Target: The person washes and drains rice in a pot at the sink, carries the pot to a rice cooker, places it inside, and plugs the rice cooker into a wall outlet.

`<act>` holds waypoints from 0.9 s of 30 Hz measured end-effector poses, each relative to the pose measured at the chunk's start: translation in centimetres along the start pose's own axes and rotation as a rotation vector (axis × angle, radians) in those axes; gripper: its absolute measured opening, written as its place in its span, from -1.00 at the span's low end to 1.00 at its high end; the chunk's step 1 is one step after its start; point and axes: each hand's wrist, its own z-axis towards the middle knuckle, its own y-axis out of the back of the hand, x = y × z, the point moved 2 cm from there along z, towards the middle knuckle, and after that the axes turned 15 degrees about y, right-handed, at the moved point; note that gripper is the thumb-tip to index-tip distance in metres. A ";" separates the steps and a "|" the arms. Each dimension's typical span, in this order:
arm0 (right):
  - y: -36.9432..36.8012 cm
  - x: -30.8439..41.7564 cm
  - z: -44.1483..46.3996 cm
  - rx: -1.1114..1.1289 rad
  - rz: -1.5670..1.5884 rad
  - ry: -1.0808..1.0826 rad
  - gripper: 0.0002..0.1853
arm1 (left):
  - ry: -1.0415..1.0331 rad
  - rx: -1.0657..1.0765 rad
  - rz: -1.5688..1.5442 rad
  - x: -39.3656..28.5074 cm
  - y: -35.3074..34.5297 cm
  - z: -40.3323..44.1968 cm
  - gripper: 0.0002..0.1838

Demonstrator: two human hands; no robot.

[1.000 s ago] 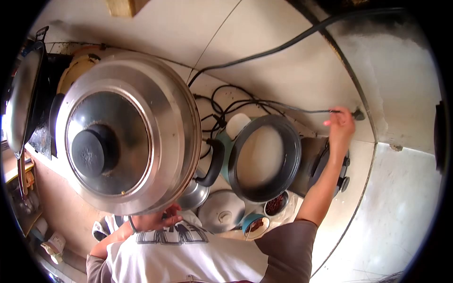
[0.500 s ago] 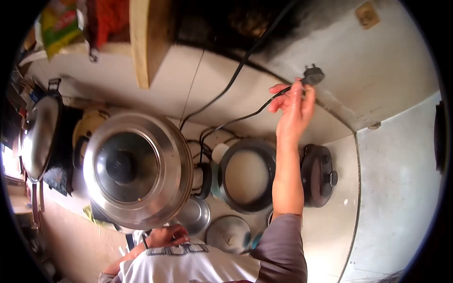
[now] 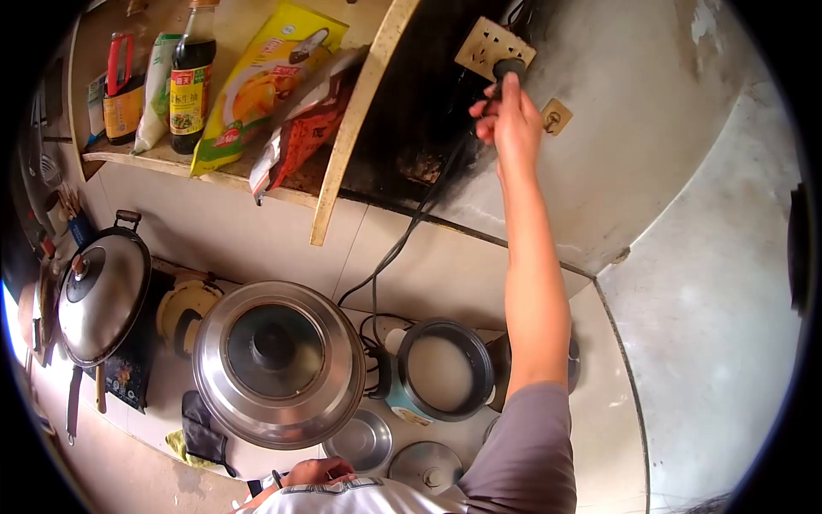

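Observation:
My right hand [image 3: 512, 124] reaches up to the wall, its fingers closed round a black plug [image 3: 509, 67]. The plug is up against the socket panel [image 3: 476, 44]; its pins are hidden, so I cannot tell how deep they sit. A black power cord [image 3: 411, 224] runs from there down to the counter. Low in view, my left hand [image 3: 318, 470] is close to my shirt, partly covered, with loosely bent fingers and nothing visible in them. Beneath my right arm stands a teal rice cooker [image 3: 396, 396], its lid off, with cloudy whitish liquid [image 3: 439, 373] in the pot.
A large steel pot with a glass-centred lid [image 3: 272, 411] stands left of the cooker. Near it are a metal bowl [image 3: 360, 437], a round lid [image 3: 419, 467] and a dark cloth [image 3: 204, 428]. A lidded wok [image 3: 107, 300] is farther left. Overhead, a wooden shelf [image 3: 355, 120] holds bottles and bags.
My right hand has carried the plug up and left, from mid-air to the socket panel. The view has tilted upward, bringing the shelf and panel into sight. My left hand stays low.

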 end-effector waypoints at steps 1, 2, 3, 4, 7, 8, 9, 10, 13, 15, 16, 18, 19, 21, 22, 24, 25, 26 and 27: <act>-0.7 0.3 0.8 0.012 -0.001 -0.039 -0.53 | -0.010 0.006 -0.012 0.0 0.1 -0.3 -0.61; -1.5 0.3 1.4 0.024 -0.001 -0.079 -0.52 | -0.020 0.005 -0.019 -0.1 0.3 -0.6 -0.61; -2.1 0.2 1.8 0.036 0.000 -0.121 -0.51 | -0.029 0.006 -0.028 -0.2 0.5 -1.0 -0.61; -2.4 -0.3 2.1 0.050 -0.006 -0.137 -0.49 | -0.036 0.007 -0.036 -0.1 0.7 -1.3 -0.62; -3.4 -0.8 1.9 -0.012 0.057 -0.175 -0.48 | -0.078 0.012 -0.075 1.6 0.4 -1.3 -0.63; -3.7 -0.9 1.9 -0.003 0.096 -0.195 -0.49 | -0.105 0.005 -0.082 2.0 0.4 -1.4 -0.63; -3.9 -1.1 1.9 -0.032 0.137 -0.196 -0.51 | -0.131 -0.001 -0.091 2.3 0.4 -1.5 -0.63; -4.1 -1.4 1.8 -0.064 0.177 -0.201 -0.53 | -0.154 -0.004 -0.098 2.6 0.4 -1.6 -0.64; -4.0 -2.4 1.5 -0.122 0.228 -0.237 -0.57 | -0.181 -0.006 -0.108 2.7 0.6 -2.2 -0.65; -4.2 -2.6 1.6 -0.139 0.256 -0.252 -0.58 | -0.182 0.018 -0.127 2.9 0.9 -2.3 -0.65; -4.3 -2.7 1.8 -0.174 0.274 -0.246 -0.58 | -0.185 0.032 -0.136 3.1 1.0 -2.4 -0.65; -4.8 -2.7 2.2 -0.236 0.313 -0.234 -0.58 | -0.183 0.033 -0.136 3.3 1.2 -2.5 -0.65; -5.0 -2.6 2.1 -0.242 0.306 -0.244 -0.58 | -0.174 0.024 -0.123 3.3 1.3 -2.7 -0.66; -4.8 -2.7 1.8 -0.261 0.286 -0.270 -0.57 | -0.161 0.006 -0.111 3.4 1.5 -3.0 -0.66; -4.6 -3.0 1.8 -0.257 0.279 -0.266 -0.58 | -0.160 -0.005 -0.110 3.5 1.7 -3.0 -0.66; -4.4 -3.6 2.1 -0.248 0.264 -0.258 -0.60 | -0.151 -0.002 -0.108 3.8 1.8 -2.9 -0.66; -4.4 -3.7 2.4 -0.259 0.256 -0.266 -0.61 | -0.142 0.011 -0.107 4.0 1.7 -2.6 -0.66; -4.4 -3.9 2.9 -0.271 0.248 -0.274 -0.62 | -0.133 0.024 -0.106 4.3 1.7 -2.5 -0.65; -4.3 -4.1 3.4 -0.284 0.240 -0.283 -0.63 | -0.138 0.048 -0.122 4.2 1.9 -2.5 -0.64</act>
